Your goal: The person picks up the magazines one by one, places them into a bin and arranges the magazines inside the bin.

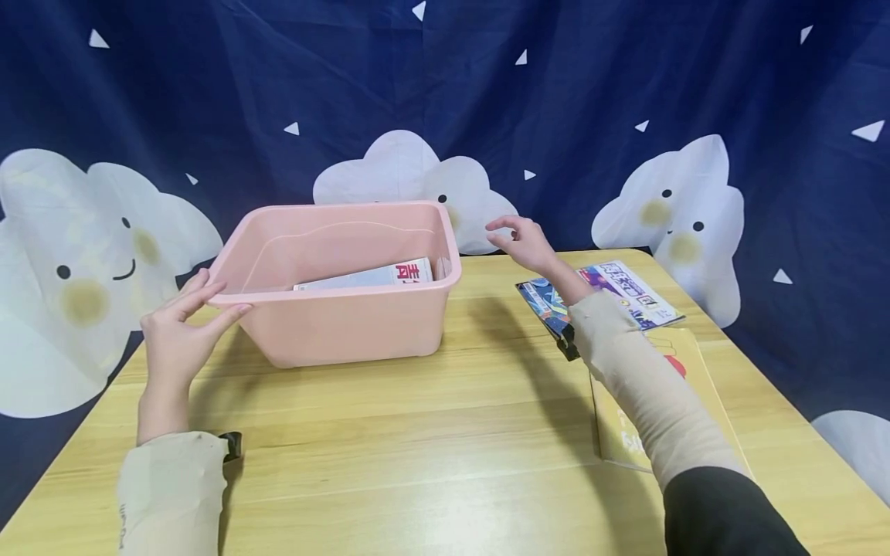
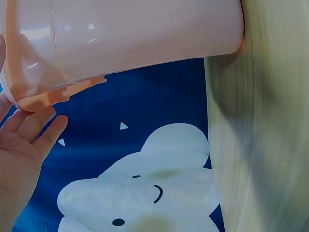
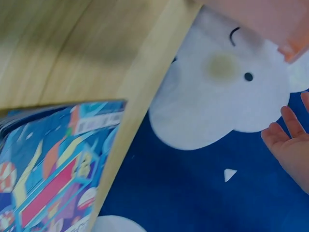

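A pink plastic storage bin [image 1: 361,328] stands upright on the table, with a white magazine [image 1: 361,276] with red lettering inside it. At the bin's left front corner my left hand [image 1: 182,328] pinches the rim, thumb in front and fingers along the side; the left wrist view shows the fingers of this hand [image 2: 29,145] at the rim's edge. My right hand [image 1: 526,243] hangs in the air to the right of the bin, fingers loosely bent, holding nothing. In the right wrist view the same hand [image 3: 292,147] is apart from the bin [image 3: 270,19].
Under my right forearm lie colourful magazines [image 1: 626,293], partly overlapping, and a yellow book [image 1: 684,394] nearer the front. The wooden table [image 1: 389,448] ends at a dark blue curtain [image 1: 570,93] with white clouds.
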`<state>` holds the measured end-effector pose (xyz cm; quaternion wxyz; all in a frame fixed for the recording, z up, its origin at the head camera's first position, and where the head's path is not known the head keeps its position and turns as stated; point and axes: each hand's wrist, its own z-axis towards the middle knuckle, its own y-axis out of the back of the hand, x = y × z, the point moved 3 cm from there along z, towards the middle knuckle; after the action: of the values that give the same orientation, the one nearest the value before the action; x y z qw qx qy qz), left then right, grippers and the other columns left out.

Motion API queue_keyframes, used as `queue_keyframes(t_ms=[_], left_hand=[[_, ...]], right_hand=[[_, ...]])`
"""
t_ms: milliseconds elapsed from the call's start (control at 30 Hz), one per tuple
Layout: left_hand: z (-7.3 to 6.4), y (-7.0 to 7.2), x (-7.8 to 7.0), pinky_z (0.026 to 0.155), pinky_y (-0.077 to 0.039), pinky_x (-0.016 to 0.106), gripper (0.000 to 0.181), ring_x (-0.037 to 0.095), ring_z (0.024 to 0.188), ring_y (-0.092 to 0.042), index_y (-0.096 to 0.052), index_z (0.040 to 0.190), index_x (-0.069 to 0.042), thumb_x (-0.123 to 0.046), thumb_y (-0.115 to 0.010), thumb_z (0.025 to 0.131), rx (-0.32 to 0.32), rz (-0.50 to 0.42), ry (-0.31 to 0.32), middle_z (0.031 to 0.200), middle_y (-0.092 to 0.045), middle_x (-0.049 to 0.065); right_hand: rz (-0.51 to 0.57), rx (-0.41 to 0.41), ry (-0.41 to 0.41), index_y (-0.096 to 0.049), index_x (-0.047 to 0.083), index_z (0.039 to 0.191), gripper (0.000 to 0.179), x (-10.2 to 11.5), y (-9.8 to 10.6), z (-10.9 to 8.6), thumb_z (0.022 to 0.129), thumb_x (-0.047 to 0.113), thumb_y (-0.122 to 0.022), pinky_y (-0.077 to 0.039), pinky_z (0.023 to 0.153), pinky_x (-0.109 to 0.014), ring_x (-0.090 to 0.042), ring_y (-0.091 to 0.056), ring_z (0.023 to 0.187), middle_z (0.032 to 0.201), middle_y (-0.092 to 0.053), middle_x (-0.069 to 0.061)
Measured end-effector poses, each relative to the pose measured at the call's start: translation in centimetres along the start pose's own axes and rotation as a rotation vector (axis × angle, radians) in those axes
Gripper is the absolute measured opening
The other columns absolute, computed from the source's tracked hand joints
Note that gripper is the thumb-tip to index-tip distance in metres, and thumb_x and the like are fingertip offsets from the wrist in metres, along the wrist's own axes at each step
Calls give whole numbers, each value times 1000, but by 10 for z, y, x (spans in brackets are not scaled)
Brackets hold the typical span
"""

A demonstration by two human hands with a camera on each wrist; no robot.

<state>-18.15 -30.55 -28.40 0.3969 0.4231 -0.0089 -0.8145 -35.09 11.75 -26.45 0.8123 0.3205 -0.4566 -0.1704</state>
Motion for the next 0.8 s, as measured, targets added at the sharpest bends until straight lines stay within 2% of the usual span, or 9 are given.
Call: queue_keyframes(t_ms=[133, 233, 567, 800], left_hand=[[-1, 1, 1, 95, -35, 22, 43, 7, 110, -50, -67, 103, -2, -7, -81, 63, -3, 6, 9, 118, -55, 14], [-1, 1, 1, 94, -35, 22, 44, 7, 110, -50, -67, 104, -3, -7, -81, 63, -1, 7, 10, 118, -55, 14], [0, -1, 3, 94, -35, 22, 43, 7, 109, -50, -67, 103, -2, -5, -81, 62, -6, -2, -4, 117, -55, 15], [0, -1, 2, 95, -35, 23, 44, 7, 110, -50, -67, 103, -3, -7, -81, 62, -3, 0, 6, 118, -55, 14]], right_hand=[[-49, 2, -20, -61, -5, 105, 25, -16, 5, -8, 88, 13, -56, -41, 83, -41, -30, -51, 95, 113, -57, -18], [-62, 5, -41, -61, -6, 104, 25, -28, 9, -14, 87, 12, -57, -36, 91, -42, -30, -47, 109, 113, -56, -20], [-65, -5, -127, -61, -5, 103, 23, -62, 22, -34, 89, 12, -55, -37, 85, -44, -32, -47, 101, 112, -55, -22], [-62, 2, -179, -59, -8, 105, 25, -85, 34, -48, 91, 12, -50, -33, 94, -48, -35, -42, 113, 116, -52, -25]])
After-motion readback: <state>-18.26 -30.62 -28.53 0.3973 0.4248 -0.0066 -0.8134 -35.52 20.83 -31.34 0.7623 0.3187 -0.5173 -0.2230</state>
